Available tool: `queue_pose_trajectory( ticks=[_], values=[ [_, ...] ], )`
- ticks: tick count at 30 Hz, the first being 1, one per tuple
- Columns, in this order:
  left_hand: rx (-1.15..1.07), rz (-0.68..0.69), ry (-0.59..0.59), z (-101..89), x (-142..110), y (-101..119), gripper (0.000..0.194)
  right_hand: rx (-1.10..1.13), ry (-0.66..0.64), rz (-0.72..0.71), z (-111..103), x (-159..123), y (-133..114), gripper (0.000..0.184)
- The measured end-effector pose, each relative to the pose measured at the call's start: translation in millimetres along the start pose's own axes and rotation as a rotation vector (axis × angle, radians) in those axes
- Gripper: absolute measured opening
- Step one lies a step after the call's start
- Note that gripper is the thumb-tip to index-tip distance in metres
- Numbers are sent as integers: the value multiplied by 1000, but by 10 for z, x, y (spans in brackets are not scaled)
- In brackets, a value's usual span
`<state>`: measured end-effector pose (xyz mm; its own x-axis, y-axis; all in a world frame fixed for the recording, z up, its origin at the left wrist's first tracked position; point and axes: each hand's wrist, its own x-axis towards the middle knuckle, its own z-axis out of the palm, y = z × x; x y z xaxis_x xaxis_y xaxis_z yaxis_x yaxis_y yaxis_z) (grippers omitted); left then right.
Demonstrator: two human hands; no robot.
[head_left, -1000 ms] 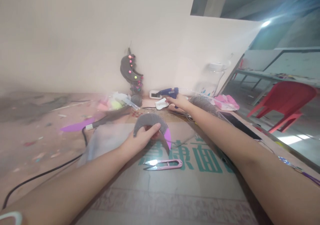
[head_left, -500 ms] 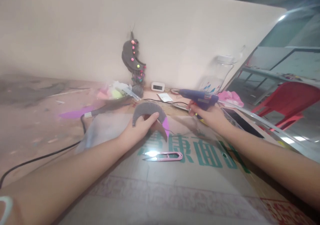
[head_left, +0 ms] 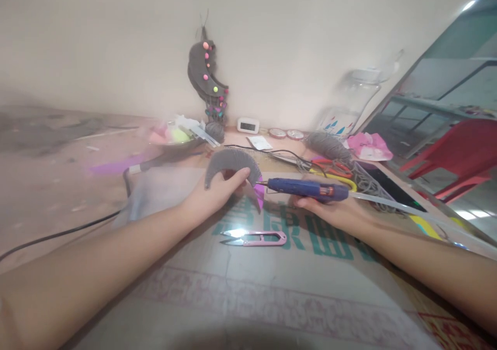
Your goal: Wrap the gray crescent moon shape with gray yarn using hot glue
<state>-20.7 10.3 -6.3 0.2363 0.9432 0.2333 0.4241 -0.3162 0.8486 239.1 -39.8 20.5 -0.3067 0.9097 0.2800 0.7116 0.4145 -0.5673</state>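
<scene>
My left hand [head_left: 223, 185] is closed on a crescent [head_left: 232, 162] wound with grey yarn, its thumb on the inner curve. The crescent's lower right tip is bare purple [head_left: 259, 194]. In my right hand [head_left: 320, 207] is a blue hot glue gun [head_left: 306, 188], a clear glue stick trailing from its rear. The gun's nozzle meets the crescent, or nearly so, where the grey yarn ends and the purple begins. Below the crescent, pink-handled thread snips [head_left: 254, 238] lie on the printed plastic sheet [head_left: 202, 298], blades pointing left.
A finished grey crescent [head_left: 202, 73] with coloured balls hangs on the wall. At the back stand a bowl [head_left: 182, 145] of soft bits, a white clock [head_left: 247, 126] and a clear jug [head_left: 353, 101]. On the right lie grey yarn [head_left: 328, 145], orange-handled scissors [head_left: 334, 167] and a phone [head_left: 392, 184].
My right hand has brought the glue gun left and down to the crescent's purple end, uncovering the yarn and scissors behind. My left hand keeps hold of the crescent. The view has shifted slightly.
</scene>
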Motion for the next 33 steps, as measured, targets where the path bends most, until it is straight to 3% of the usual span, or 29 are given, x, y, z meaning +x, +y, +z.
queue_pose_trajectory(
  ticks=[12,33],
  values=[
    [-67,12,-13,11,30,-40,42,29,-50,95,10,34,-62,29],
    [-107,1,15,32,21,-51,42,28,-70,90,22,45,-37,30]
  ],
)
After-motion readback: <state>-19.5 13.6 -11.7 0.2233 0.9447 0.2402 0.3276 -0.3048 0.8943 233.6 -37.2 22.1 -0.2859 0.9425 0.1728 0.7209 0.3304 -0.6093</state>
